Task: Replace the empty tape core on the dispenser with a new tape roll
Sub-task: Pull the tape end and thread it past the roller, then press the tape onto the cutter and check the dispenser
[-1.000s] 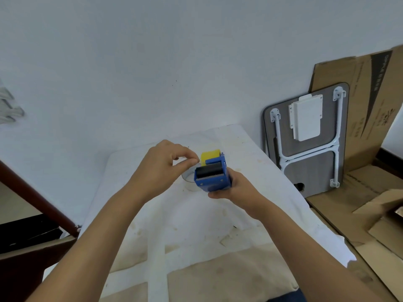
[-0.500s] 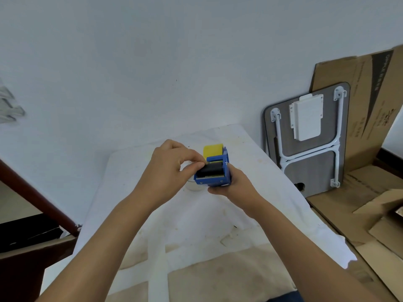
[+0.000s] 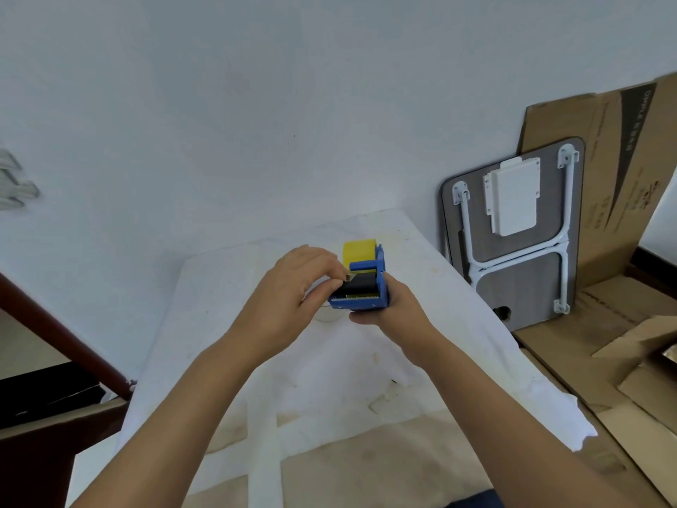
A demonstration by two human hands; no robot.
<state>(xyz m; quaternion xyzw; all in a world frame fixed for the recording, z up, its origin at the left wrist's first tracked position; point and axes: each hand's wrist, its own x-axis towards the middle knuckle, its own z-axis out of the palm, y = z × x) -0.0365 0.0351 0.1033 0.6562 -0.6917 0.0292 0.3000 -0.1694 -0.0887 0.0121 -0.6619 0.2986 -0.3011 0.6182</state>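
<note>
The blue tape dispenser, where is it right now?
In the head view, the blue tape dispenser is near the middle, held up over the white table by the right hand, with the left hand pinching at its front.

Bare storeroom: flattened cardboard and folded table against wall.

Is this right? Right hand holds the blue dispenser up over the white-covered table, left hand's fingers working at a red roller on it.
Not quite. In the head view the roller is yellow, not red. The rest stands: right hand holds the blue dispenser over the white-covered table, left hand fingers at it.
</note>
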